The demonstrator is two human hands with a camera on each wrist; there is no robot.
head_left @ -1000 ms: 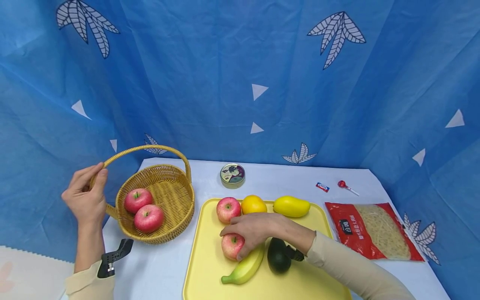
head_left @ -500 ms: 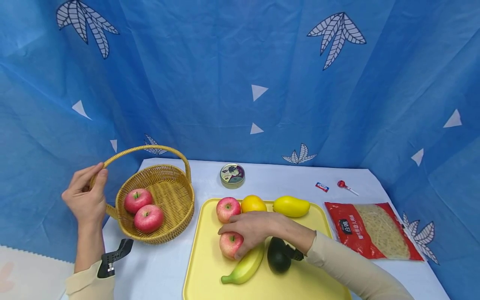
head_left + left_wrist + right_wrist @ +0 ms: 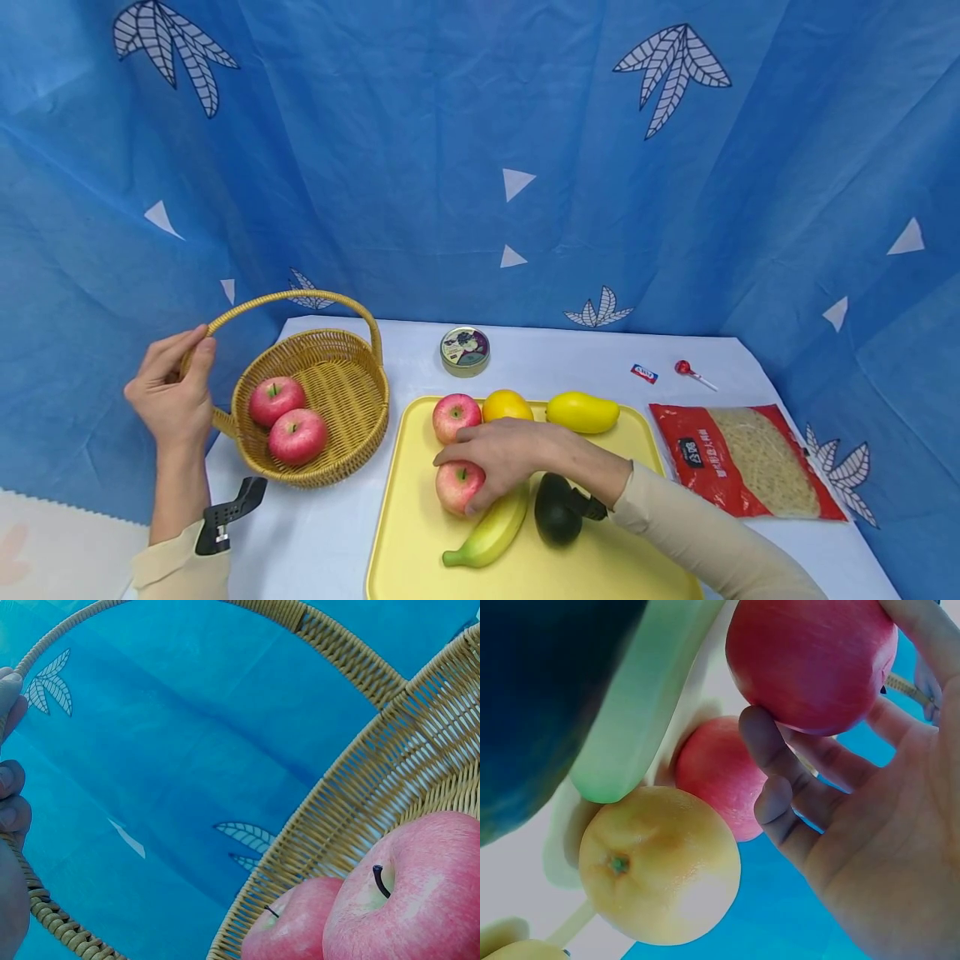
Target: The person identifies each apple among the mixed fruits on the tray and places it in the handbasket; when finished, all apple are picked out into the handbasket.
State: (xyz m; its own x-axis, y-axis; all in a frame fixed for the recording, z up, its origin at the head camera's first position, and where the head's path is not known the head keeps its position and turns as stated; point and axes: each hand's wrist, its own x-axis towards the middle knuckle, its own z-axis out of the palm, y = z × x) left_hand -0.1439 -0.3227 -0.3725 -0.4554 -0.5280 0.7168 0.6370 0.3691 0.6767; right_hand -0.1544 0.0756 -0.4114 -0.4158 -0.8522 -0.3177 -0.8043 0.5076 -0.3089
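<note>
My left hand [image 3: 176, 383] grips the handle of a wicker basket [image 3: 352, 400] at the left; the left wrist view shows the fingers curled round that handle. Two apples lie in the basket, a rear apple [image 3: 276, 402] and a front apple [image 3: 298, 437]. Over the yellow tray [image 3: 420, 542], my right hand [image 3: 502, 454] holds another apple [image 3: 457, 487] between thumb and fingers. In the right wrist view this apple [image 3: 810, 660] sits against the fingers. Behind it on the tray is a further apple [image 3: 455, 418], beside an orange [image 3: 507, 405]. A banana [image 3: 491, 533] lies partly under the right hand.
An avocado [image 3: 557, 512] lies under the right wrist, and a mango [image 3: 582, 412] at the tray's back edge. A round tin [image 3: 465, 351] stands behind the tray. To the right are a small wrapped candy [image 3: 644, 374], a lollipop [image 3: 693, 374] and a red food bag [image 3: 750, 462].
The right hand has shifted slightly up and left in the head view, with the apple in it. The left hand and the basket have not moved.
</note>
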